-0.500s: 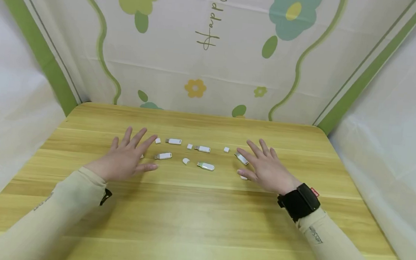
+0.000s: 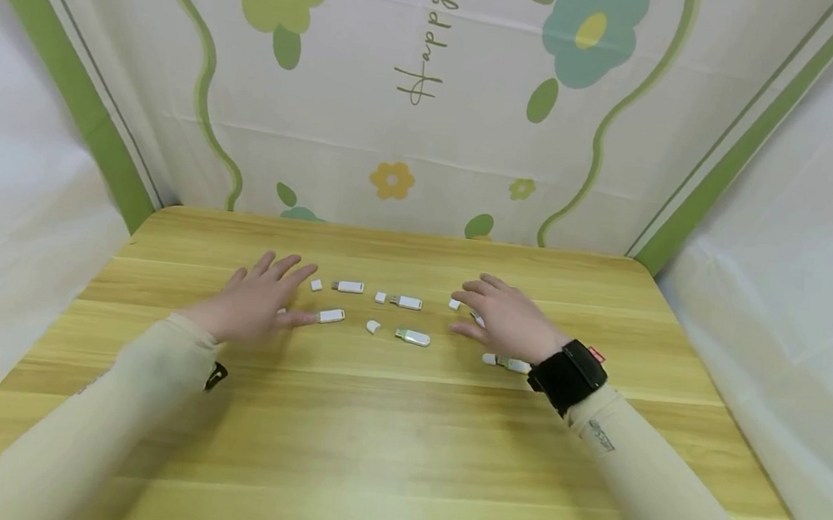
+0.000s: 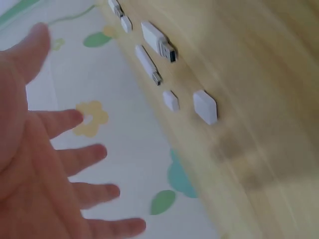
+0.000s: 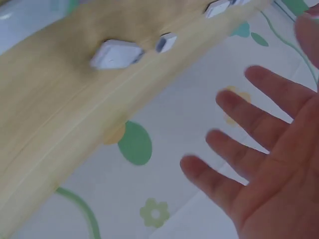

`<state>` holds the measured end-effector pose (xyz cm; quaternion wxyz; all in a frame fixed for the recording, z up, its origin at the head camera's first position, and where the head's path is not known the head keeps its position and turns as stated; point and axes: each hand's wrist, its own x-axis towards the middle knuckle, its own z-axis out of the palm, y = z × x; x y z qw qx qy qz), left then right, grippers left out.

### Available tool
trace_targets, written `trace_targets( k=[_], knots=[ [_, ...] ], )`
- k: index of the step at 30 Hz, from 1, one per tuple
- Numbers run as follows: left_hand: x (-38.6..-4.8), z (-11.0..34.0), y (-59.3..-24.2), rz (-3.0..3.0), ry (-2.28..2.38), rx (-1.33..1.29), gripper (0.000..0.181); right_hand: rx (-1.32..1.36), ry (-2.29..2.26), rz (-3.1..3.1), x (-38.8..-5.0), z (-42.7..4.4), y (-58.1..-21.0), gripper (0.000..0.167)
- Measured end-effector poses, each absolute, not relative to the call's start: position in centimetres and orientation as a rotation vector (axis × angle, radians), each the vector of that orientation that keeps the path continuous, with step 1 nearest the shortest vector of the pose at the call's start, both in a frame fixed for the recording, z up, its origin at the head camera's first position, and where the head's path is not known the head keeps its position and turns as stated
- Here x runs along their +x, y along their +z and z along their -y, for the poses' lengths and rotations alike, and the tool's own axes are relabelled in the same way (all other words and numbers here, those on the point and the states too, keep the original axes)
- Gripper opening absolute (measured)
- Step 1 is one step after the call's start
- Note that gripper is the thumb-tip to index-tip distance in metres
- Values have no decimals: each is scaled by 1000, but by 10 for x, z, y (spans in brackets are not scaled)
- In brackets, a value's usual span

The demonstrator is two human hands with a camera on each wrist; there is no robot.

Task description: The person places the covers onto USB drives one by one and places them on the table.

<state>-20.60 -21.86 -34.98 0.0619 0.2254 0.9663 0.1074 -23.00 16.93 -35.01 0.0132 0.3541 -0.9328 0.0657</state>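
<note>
White USB sticks, their caps apart, lie on the wooden table. In the head view the left hand (image 2: 250, 303), fingers spread, hovers beside a small cap (image 2: 316, 285) and a stick (image 2: 331, 316); its palm and fingers (image 3: 82, 159) hold nothing in the left wrist view. Over a stick (image 2: 479, 320) that it partly hides, the right hand (image 2: 512, 319) hangs with spread fingers, near a square cap (image 2: 454, 304). The right wrist view shows that hand (image 4: 264, 149) empty too. A green-and-white stick (image 2: 513, 365) with a cap (image 2: 489, 359) lies below the right hand.
Between the hands lie a stick (image 2: 349, 287), another stick (image 2: 406, 303) with its cap (image 2: 380, 297), and a green-and-white stick (image 2: 412, 337) near a rounded cap (image 2: 373, 326). A flowered cloth (image 2: 341, 102) hangs behind the wooden table (image 2: 369, 440); pale cloth hangs at both sides.
The right hand has moved left, uncovering the green-and-white stick below it and covering more of the stick beside it. The left hand has shifted slightly, its thumb now at a stick's end.
</note>
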Motion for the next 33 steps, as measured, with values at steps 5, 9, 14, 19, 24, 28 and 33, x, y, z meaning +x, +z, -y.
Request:
trace_targets(
  k=[5, 9, 14, 19, 24, 28, 33],
  knots=[
    [-243, 227, -352, -2839, 484, 670, 57, 1139, 234, 2901, -254, -132, -348, 37],
    [-265, 230, -355, -2790, 552, 568, 49, 1167, 238, 2944, -271, -97, -348, 34],
    [-284, 227, -359, -2761, 550, 532, 48, 1199, 216, 3002, -291, -57, -350, 32],
    [-303, 227, -372, -2732, 546, 539, 48, 1212, 133, 3039, -310, -24, -360, 32],
    [-313, 226, -385, -2723, 585, 527, 43, 1248, 57, 3063, -324, 2, -373, 32],
    [-316, 226, -389, -2706, 598, 540, 38, 1251, 10, 3087, -329, 16, -378, 32],
    [-318, 226, -390, -2678, 599, 563, 34, 1246, -32, 3080, -334, 26, -383, 24]
  ],
)
